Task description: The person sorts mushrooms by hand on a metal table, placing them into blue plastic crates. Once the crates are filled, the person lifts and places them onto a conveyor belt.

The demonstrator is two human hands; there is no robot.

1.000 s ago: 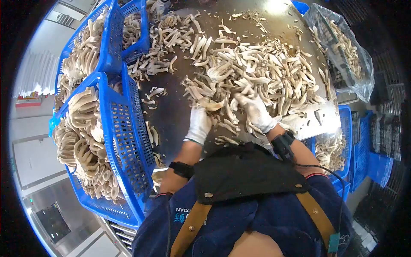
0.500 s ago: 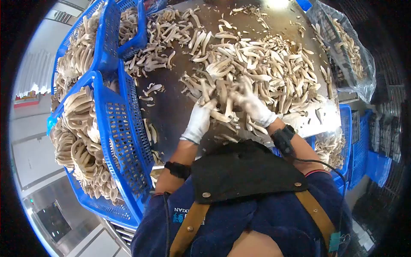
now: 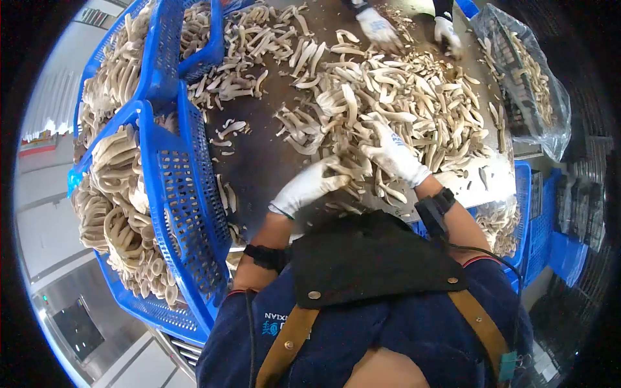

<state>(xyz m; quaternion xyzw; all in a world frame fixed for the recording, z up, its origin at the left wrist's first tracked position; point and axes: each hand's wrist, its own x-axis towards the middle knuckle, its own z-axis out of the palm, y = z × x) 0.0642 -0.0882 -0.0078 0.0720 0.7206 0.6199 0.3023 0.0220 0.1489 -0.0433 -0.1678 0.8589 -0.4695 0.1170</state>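
A wide heap of pale, long-stemmed mushrooms (image 3: 414, 97) covers the middle of the metal table (image 3: 259, 142). My left hand (image 3: 310, 186), in a white glove, is at the heap's near edge with its fingers curled round a mushroom. To its right, my right hand (image 3: 394, 155), also gloved, reaches into the heap with bent fingers touching mushrooms; what lies under its fingertips is partly hidden. A smaller group of mushrooms (image 3: 297, 132) lies just beyond my left hand.
Blue baskets (image 3: 187, 194) full of mushroom clusters stand along the left. A co-worker's gloved hands (image 3: 380, 29) rest on the far side of the heap. At the right are a plastic-lined crate (image 3: 527, 84) and another blue basket (image 3: 522, 187) with mushrooms.
My left hand has moved slightly down and turned more sideways. My right hand has shifted a little toward the right. A co-worker's two gloved hands have come into view at the far side.
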